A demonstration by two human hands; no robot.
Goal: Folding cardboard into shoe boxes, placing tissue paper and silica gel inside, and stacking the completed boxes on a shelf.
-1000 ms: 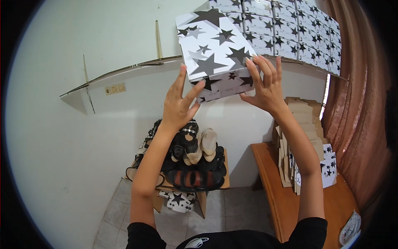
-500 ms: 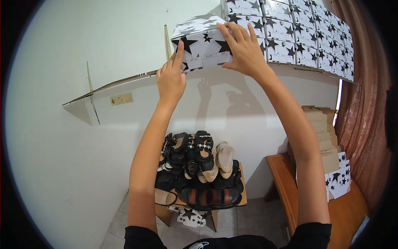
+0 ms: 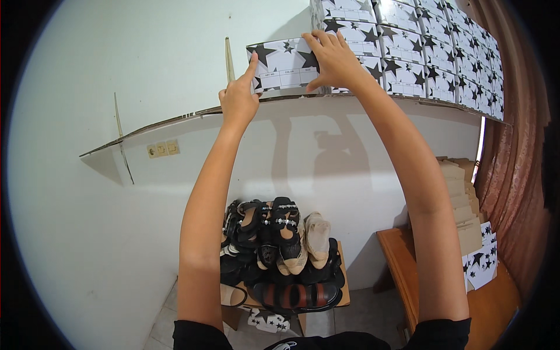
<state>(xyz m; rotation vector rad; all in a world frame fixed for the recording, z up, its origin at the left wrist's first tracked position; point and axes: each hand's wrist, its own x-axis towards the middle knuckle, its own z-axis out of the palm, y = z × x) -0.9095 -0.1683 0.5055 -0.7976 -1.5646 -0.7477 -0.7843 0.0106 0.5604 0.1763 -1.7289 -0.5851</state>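
The left hand [image 3: 239,100] and right hand [image 3: 335,63] clamp a star-printed box [image 3: 284,65] at opposite ends. It lies between them, over the shelf [image 3: 175,119].

I see heaped shoes [image 3: 290,249] at six o'clock, wall sockets [image 3: 162,149] at nine, a brown curtain [image 3: 522,160] at three
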